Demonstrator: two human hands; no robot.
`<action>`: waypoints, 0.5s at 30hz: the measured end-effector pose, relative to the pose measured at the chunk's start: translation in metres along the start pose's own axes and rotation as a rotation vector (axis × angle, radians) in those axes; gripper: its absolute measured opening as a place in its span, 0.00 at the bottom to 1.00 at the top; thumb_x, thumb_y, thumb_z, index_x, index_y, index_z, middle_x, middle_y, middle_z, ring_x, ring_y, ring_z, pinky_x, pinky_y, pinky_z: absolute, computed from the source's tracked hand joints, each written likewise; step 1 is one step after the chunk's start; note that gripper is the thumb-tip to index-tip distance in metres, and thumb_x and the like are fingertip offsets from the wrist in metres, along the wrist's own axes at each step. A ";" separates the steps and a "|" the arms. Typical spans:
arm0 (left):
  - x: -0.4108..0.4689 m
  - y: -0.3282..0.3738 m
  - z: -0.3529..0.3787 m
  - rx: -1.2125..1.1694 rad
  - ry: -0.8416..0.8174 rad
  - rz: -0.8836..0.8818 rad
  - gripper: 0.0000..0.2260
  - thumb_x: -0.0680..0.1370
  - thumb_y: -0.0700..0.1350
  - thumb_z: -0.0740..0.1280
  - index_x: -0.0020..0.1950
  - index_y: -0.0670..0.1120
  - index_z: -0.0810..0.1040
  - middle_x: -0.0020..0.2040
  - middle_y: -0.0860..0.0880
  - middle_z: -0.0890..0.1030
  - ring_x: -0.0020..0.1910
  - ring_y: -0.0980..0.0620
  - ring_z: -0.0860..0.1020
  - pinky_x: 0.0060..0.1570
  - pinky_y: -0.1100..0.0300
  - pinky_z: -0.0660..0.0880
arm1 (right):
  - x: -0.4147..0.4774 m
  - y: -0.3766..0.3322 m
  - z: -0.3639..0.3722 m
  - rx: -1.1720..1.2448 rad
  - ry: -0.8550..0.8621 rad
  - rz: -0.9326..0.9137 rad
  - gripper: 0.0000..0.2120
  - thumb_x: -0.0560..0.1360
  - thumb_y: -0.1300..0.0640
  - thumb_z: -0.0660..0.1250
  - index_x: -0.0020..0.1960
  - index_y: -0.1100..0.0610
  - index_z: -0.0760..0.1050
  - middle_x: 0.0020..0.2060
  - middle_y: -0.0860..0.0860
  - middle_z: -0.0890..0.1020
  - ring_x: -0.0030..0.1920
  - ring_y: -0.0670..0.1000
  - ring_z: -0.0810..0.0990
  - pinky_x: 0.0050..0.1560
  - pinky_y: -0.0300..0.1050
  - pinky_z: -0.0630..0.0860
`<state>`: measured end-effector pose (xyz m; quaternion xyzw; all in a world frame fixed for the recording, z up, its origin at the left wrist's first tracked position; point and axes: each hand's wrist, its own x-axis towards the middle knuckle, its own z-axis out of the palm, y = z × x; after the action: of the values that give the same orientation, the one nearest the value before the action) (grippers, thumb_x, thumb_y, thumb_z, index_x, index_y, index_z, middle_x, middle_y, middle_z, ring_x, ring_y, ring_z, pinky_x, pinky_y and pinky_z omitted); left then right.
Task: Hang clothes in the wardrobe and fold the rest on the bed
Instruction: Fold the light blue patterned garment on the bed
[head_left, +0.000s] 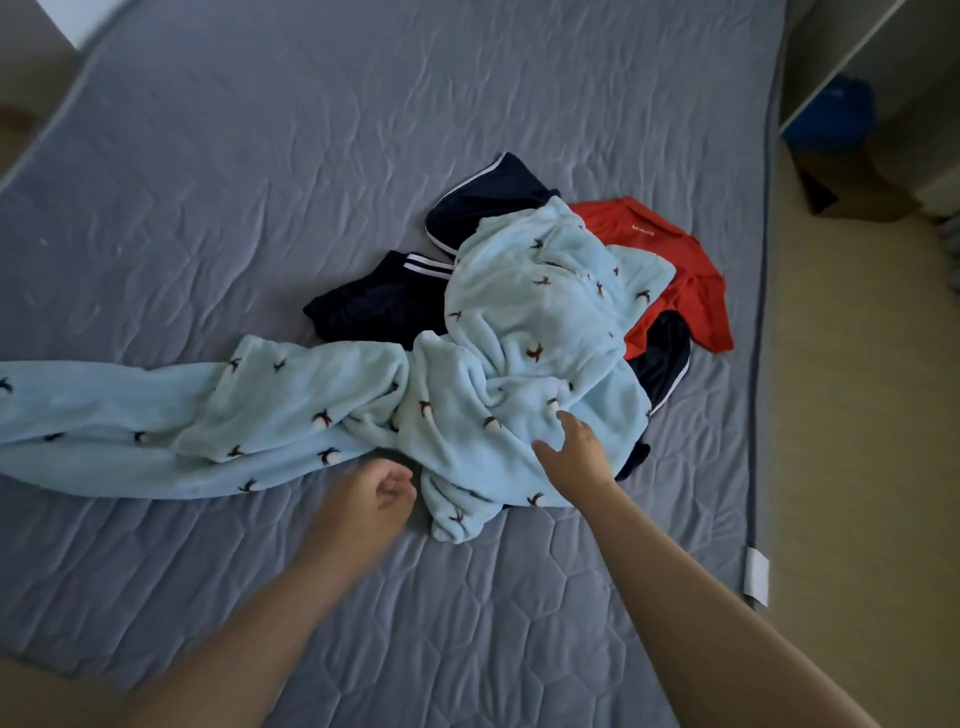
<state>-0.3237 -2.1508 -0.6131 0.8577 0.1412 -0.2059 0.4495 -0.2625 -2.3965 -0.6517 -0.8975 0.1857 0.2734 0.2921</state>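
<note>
A pile of clothes lies on the grey quilted bed. On top sprawls a light blue fleece garment with small dark prints, one long part trailing to the left edge. Under it lie dark navy shorts with white stripes and a red polo shirt. My right hand reaches over the near part of the fleece, fingers spread and relaxed, at or just above the fabric. My left hand hovers beside the fleece's lower edge, fingers loosely curled, holding nothing.
The bed's right edge borders a beige floor. At the upper right stands a white shelf unit with a blue item inside. A white tag hangs at the mattress edge.
</note>
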 end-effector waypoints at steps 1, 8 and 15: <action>0.005 -0.005 0.004 -0.004 0.003 0.003 0.03 0.77 0.43 0.68 0.50 0.49 0.78 0.44 0.57 0.79 0.43 0.68 0.75 0.36 0.76 0.69 | 0.008 0.001 0.005 0.020 0.012 0.000 0.31 0.78 0.51 0.63 0.77 0.56 0.55 0.73 0.55 0.64 0.70 0.56 0.67 0.64 0.49 0.67; 0.025 -0.025 0.020 -0.017 -0.016 -0.036 0.04 0.77 0.44 0.67 0.50 0.51 0.77 0.44 0.59 0.78 0.43 0.68 0.75 0.36 0.76 0.69 | 0.039 0.001 0.018 0.315 -0.049 0.096 0.27 0.75 0.53 0.69 0.70 0.56 0.62 0.53 0.54 0.74 0.41 0.57 0.83 0.44 0.51 0.81; 0.025 -0.022 0.022 0.057 0.002 -0.010 0.04 0.76 0.44 0.68 0.50 0.51 0.78 0.41 0.60 0.78 0.40 0.69 0.74 0.34 0.78 0.67 | 0.010 0.030 0.039 0.138 0.081 0.025 0.08 0.76 0.57 0.63 0.43 0.61 0.75 0.43 0.54 0.75 0.39 0.51 0.73 0.36 0.40 0.67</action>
<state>-0.3165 -2.1556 -0.6519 0.8696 0.1402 -0.2112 0.4236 -0.2845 -2.3969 -0.6971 -0.8831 0.2270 0.2271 0.3420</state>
